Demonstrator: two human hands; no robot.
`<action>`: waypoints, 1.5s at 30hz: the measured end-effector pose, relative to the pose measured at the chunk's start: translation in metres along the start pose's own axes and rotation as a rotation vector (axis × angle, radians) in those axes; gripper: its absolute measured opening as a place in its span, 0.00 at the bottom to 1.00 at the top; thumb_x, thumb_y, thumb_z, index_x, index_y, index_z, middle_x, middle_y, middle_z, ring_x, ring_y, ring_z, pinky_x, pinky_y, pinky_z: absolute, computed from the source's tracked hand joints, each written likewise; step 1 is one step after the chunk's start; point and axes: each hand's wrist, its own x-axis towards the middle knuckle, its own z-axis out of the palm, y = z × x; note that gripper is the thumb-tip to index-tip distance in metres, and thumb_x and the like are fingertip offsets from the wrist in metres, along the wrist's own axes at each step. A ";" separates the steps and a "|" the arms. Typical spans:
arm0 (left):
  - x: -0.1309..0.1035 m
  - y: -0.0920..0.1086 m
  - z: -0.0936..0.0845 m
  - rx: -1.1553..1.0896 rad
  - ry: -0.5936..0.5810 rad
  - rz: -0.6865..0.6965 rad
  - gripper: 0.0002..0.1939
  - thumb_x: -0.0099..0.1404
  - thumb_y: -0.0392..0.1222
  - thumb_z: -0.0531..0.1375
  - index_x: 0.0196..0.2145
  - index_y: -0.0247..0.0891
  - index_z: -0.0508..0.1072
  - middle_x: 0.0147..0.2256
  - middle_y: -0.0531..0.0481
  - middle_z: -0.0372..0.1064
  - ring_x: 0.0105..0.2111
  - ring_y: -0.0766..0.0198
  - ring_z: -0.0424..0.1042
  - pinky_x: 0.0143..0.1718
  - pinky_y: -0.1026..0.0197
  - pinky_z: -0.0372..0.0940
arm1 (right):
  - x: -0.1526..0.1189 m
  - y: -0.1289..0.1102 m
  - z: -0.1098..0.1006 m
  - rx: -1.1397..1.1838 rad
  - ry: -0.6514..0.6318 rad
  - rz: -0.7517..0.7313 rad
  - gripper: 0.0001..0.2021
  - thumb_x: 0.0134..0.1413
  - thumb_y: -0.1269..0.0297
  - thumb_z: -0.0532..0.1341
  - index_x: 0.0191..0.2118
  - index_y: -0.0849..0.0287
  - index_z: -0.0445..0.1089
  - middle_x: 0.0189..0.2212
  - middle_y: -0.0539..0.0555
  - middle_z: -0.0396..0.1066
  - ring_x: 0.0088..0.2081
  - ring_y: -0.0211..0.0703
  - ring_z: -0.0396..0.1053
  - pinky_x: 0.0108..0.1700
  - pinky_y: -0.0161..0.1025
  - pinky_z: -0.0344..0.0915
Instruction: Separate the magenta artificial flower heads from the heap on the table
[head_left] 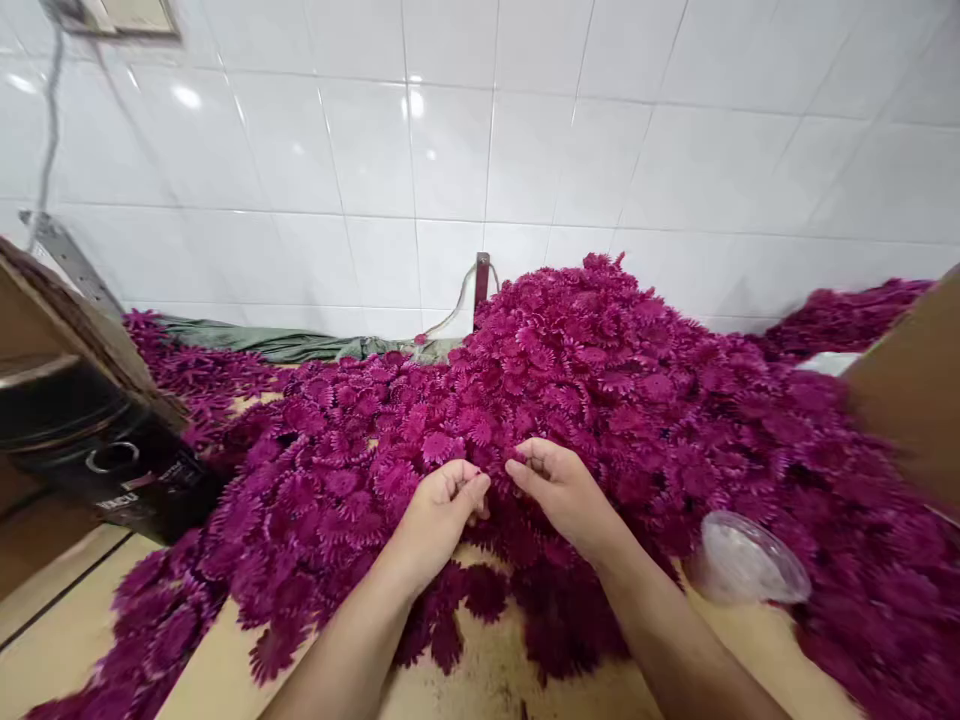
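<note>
A large heap of magenta flower-shaped pieces (585, 370) with fringed petal edges spreads over the table in the head view. Low in the middle, my left hand (448, 500) is closed in a pinch, thumb against forefinger, with a tiny dark reddish bit at the fingertips. Facing it a short way to the right, my right hand (559, 490) is also pinched closed, and a speck of magenta shows by its fingers. What either pinch holds is too small to name. Both hands are just above the near side of the heap, fingertips apart from each other.
To the left stands a black canister (112, 460) beside a cardboard box (45, 310). A clear plastic tub (750, 560) sits right of my right forearm. Brown board (915, 390) borders the right side. Behind rises a white tiled wall (450, 150), with green cloth (300, 342) along its foot.
</note>
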 end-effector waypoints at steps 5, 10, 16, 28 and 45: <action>-0.010 0.006 0.007 0.049 0.040 0.070 0.12 0.57 0.44 0.50 0.19 0.39 0.58 0.17 0.58 0.55 0.20 0.69 0.57 0.24 0.66 0.54 | 0.014 0.011 -0.015 -0.048 0.466 0.010 0.12 0.41 0.57 0.54 0.16 0.56 0.56 0.13 0.44 0.53 0.18 0.34 0.52 0.23 0.35 0.51; -0.023 0.000 0.008 0.241 -0.061 0.129 0.04 0.56 0.39 0.52 0.25 0.39 0.64 0.24 0.53 0.63 0.27 0.64 0.64 0.32 0.62 0.60 | 0.023 0.006 -0.045 0.002 0.540 0.010 0.08 0.36 0.59 0.57 0.23 0.58 0.62 0.17 0.46 0.60 0.21 0.36 0.58 0.26 0.36 0.57; -0.018 -0.007 0.010 0.525 -0.100 0.249 0.10 0.53 0.33 0.54 0.34 0.39 0.71 0.44 0.45 0.65 0.45 0.57 0.63 0.47 0.57 0.57 | 0.003 -0.003 -0.026 0.114 0.222 0.036 0.10 0.32 0.60 0.61 0.24 0.60 0.64 0.19 0.46 0.62 0.22 0.34 0.58 0.27 0.34 0.57; -0.005 0.015 0.005 0.568 0.080 0.274 0.13 0.54 0.45 0.57 0.38 0.40 0.69 0.33 0.51 0.66 0.30 0.63 0.65 0.34 0.60 0.60 | -0.005 0.004 -0.019 -0.083 0.197 0.016 0.20 0.46 0.52 0.54 0.15 0.56 0.45 0.15 0.43 0.41 0.19 0.31 0.42 0.20 0.33 0.42; 0.046 0.024 0.005 -0.324 0.435 0.071 0.09 0.46 0.45 0.58 0.21 0.37 0.63 0.20 0.56 0.64 0.20 0.70 0.62 0.22 0.68 0.55 | -0.035 -0.008 -0.006 0.106 -0.134 -0.008 0.11 0.47 0.58 0.58 0.23 0.60 0.59 0.20 0.45 0.54 0.24 0.32 0.52 0.27 0.32 0.52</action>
